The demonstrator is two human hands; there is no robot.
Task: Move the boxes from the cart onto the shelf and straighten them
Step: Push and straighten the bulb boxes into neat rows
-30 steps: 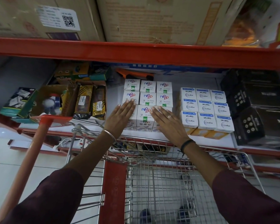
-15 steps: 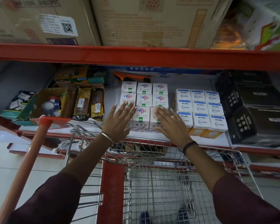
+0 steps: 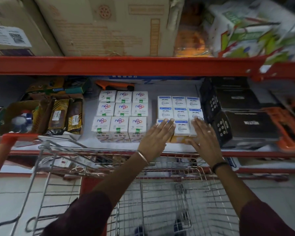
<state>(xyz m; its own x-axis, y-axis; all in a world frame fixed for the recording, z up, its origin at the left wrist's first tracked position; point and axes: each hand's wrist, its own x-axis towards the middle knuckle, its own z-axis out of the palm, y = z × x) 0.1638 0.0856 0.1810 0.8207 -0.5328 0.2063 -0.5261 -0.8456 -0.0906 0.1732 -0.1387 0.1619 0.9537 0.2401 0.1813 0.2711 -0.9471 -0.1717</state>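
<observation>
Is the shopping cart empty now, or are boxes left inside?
Looks empty: through the cart only bare wire mesh and floor show, though its nearest part is out of view.

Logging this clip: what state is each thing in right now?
Left hand: open, flat on blue-labelled boxes.
Right hand: open, flat on the same stack.
Blue-labelled boxes: on shelf, stacked, front row under hands.
Green-labelled boxes: on shelf, neat block, untouched.
Cart: basket shows no boxes.
</observation>
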